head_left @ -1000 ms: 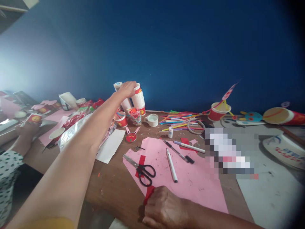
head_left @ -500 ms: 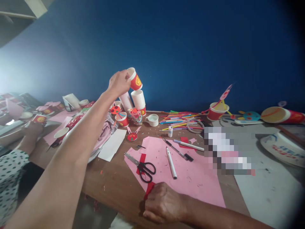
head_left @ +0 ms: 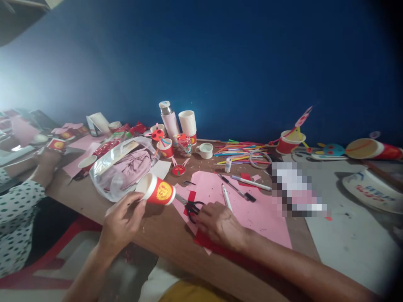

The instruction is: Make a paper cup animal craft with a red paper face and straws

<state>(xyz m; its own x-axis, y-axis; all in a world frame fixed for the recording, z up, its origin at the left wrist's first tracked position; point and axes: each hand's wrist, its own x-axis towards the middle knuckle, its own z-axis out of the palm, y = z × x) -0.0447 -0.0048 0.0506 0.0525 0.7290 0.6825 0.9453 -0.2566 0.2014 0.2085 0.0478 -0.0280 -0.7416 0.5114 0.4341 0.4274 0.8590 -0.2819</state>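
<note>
We are holding one red and white paper cup with a yellow emblem (head_left: 156, 191) in the left hand (head_left: 121, 224), fingers closed on its rim. The cup is lying tipped on its side, mouth toward us, just above the near edge of the brown wooden table (head_left: 163, 241). We are noting it as bare, with no paper parts stuck on and no cuts showing, so by our judgement its decorating is all left to do. The right hand (head_left: 218, 222) is lying palm down on a red paper sheet (head_left: 203, 240), fingers loose and gripping nothing. Its fingertips are just beside the black-handled scissors (head_left: 190, 205), and we cannot tell whether they are touching. The scissors and the red sheet are resting on a large pink paper sheet (head_left: 261, 214), along with two white marker pens (head_left: 226, 196). Behind the cup we are listing a clear plastic bag of pale pink cloth (head_left: 126, 167). Farther back there are a stack of white paper cups (head_left: 187, 123), a white flask (head_left: 169, 119) and a red cup already trimmed with coloured pieces (head_left: 166, 147), which we are counting as finished work. A spread of coloured sticks (head_left: 236, 152) is lying to the right of these. At the far left another person's polka-dot sleeve (head_left: 19, 209) is showing.
</note>
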